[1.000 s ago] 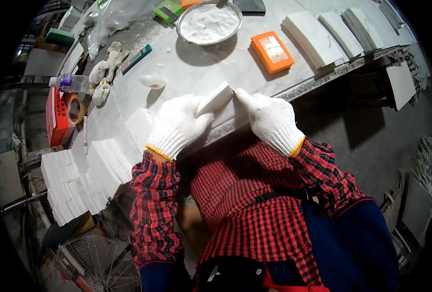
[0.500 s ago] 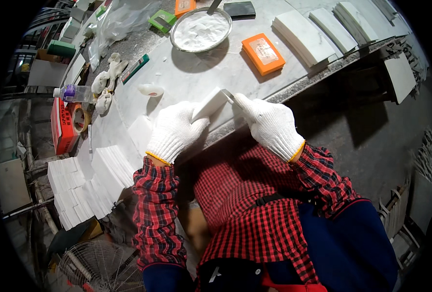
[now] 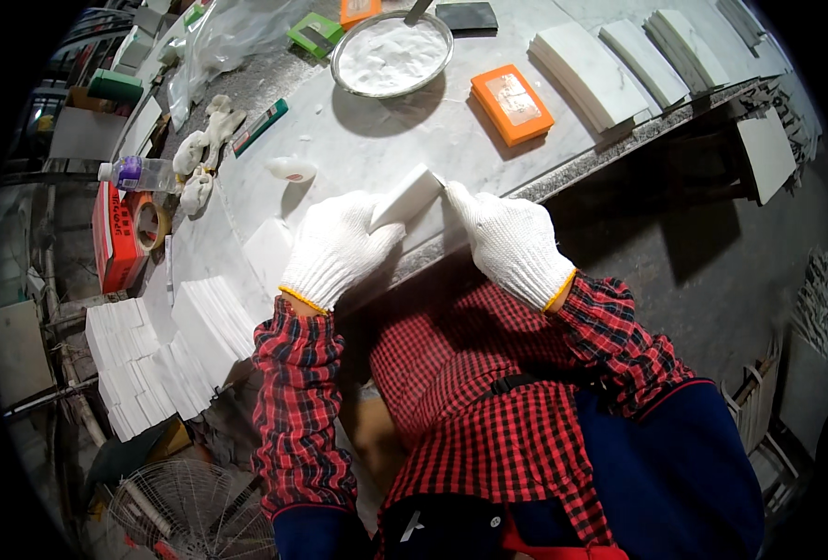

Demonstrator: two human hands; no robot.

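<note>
Marble bench (image 3: 488, 131) w/ both hands, left hand (image 3: 337, 250) & right hand (image 3: 509, 241), closed on white tile (image 3: 407, 196)

1. We see our left hand (image 3: 339, 247) in a white knitted glove with a yellow cuff edge, fingers curled and closed around what it grips, thumb side turned toward the right.
2. Our right hand (image 3: 510, 245), gloved the same way, sits just beside it, its fingertips (image 3: 453, 194) pinched together and pointing up and to the left.
3. The two hands nearly meet at the fingertips, knuckles facing up.
4. Both forearms come up from the lower part of the view in red and black checked sleeves, the left one rising steeply, the right one slanting in from the right.
5. Both elbows are bent and both wrists held fairly straight.
</note>
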